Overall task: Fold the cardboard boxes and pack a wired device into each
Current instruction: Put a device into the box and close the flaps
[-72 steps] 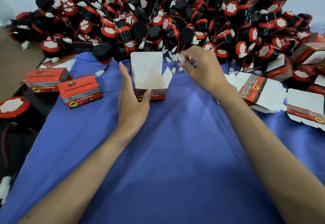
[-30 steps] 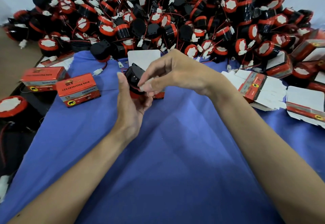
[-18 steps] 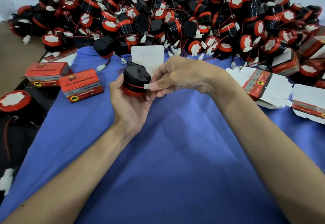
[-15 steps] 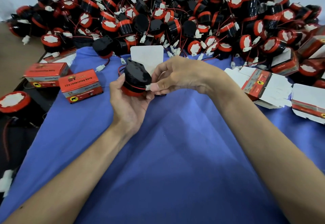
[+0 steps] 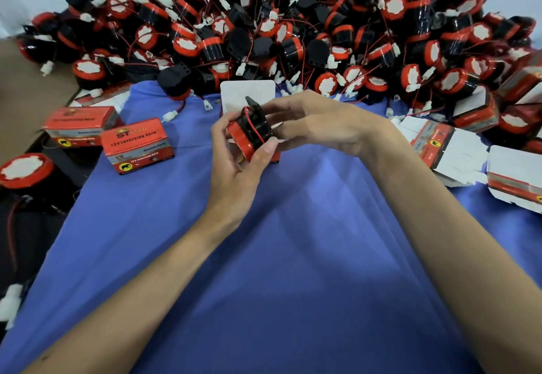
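While the left hand (image 5: 234, 174) cups the device (image 5: 249, 137) above the blue cloth (image 5: 293, 256) on the bench, fingers curled round its red rim and thumb pressed to its near edge, the right hand (image 5: 322, 124) closes bent fingers on the device's right side; whether they pinch the plug itself is hidden. A loop of red wire (image 5: 249, 120) crosses the black body. The step looks to be gathering that wire before loading, and it should go best with the wire wound flat against the body and the plug tucked tight, so nothing snags. The open box (image 5: 234, 95) stands just beyond the hands, white flap upright, its mouth mostly hidden. Lower the device in squarely, then close the flap. Two closed boxes (image 5: 137, 145) sit left, flat cartons (image 5: 457, 156) right, the pile of devices (image 5: 293, 21) far.
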Available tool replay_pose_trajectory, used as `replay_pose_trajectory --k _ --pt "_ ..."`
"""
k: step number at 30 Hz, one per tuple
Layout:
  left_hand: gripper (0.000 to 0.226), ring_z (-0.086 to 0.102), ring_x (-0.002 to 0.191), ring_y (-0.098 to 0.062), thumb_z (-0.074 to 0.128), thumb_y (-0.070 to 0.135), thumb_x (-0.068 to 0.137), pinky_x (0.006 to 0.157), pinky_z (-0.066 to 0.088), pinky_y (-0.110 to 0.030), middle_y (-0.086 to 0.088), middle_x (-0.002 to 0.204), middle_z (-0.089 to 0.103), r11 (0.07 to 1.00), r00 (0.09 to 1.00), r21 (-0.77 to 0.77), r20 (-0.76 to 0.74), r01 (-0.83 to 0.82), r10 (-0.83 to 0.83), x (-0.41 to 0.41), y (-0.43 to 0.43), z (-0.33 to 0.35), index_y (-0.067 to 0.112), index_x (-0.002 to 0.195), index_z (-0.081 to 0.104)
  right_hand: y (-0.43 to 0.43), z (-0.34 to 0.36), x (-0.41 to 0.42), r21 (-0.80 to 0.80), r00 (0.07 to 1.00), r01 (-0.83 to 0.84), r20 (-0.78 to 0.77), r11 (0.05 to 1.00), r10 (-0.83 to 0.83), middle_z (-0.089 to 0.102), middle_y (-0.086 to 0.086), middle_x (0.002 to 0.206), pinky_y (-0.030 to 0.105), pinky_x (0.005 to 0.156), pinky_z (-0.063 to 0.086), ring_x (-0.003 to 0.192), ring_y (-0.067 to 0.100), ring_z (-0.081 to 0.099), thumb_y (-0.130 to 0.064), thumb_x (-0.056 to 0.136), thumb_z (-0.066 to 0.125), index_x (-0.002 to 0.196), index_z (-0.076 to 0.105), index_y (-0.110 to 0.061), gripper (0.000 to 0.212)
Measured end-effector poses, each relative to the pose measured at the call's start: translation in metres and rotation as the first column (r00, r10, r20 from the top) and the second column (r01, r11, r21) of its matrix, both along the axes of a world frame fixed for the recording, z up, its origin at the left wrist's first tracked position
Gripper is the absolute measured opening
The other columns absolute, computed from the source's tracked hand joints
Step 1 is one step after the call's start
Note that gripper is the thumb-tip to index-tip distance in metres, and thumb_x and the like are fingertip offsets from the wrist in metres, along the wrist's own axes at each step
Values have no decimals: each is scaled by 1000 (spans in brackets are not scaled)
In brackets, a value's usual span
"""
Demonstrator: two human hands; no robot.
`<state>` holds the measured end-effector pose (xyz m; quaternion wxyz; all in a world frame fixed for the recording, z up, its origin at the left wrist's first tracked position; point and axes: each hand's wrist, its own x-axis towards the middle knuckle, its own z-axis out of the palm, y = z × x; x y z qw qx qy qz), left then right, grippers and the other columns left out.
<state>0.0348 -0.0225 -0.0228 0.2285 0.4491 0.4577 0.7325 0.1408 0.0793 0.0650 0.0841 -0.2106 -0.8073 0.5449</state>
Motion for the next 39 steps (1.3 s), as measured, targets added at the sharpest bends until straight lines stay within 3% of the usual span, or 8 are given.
replay_pose_trajectory --k 5,10,15,19,23,28,33,39 --pt "49 58 118 -14 66 12 85 84 51 -19 -10 136 48 999 999 13 27 -40 40 -1 -1 -1 26 124 41 1 0 4 -121 991 -110 -92 987 99 63 2 125 32 96 51 117 16 59 -14 92 58 130 53 -18 38" --pt "53 59 117 -13 71 15 83 87 51 -21 -6 135 51 996 995 31 -44 -88 89 -4 0 -3 26 127 44 -1 -1 1 56 994 -27 -102 998 32 57 -7 130 16 89 49 112 1 59 -6 86 67 138 46 -18 58" --pt "55 56 119 -27 75 26 79 95 50 -47 -4 128 50 973 918 43 -323 -228 229 -13 1 -10 34 126 47 0 -1 3 168 996 -55 -66 984 67 43 -4 141 16 96 45 127 1 46 -3 79 73 145 37 -29 80" --pt "66 51 118 -16 78 8 73 95 50 -39 -8 126 49 943 811 93 -488 -319 323 -14 3 -13 26 129 48 -4 1 0 421 995 -95 33 902 90 41 -12 135 3 90 38 123 -6 38 -6 75 76 145 31 -36 89" --pt "72 52 119 -15 77 6 66 97 48 -32 -8 128 52 931 799 133 -481 -339 360 -15 4 -14 19 129 46 -11 0 -7 579 996 -91 45 810 80 49 -5 134 10 98 36 121 4 44 -12 71 80 142 41 -27 83" --pt "85 52 123 -6 84 13 68 96 47 -22 1 133 51 958 923 81 -257 -276 288 -12 0 -11 19 136 35 -6 4 -2 375 995 -23 -80 927 58 66 -4 114 25 95 49 106 8 62 -13 73 81 123 61 -15 54" --pt "72 53 123 -13 79 43 67 95 48 -24 -6 134 46 964 939 30 -220 -264 264 -9 1 -8 24 129 48 3 -8 3 25 977 -13 -211 1000 18 70 -2 106 25 88 53 104 15 66 -9 78 74 113 63 -18 38" --pt "57 64 108 -1 73 11 83 86 49 -14 20 110 69 995 996 -73 -64 -64 59 -8 3 -9 5 134 51 2 -17 -5 -85 979 -17 -202 996 0 71 -3 105 23 86 52 104 16 66 -18 81 68 106 67 -22 26"
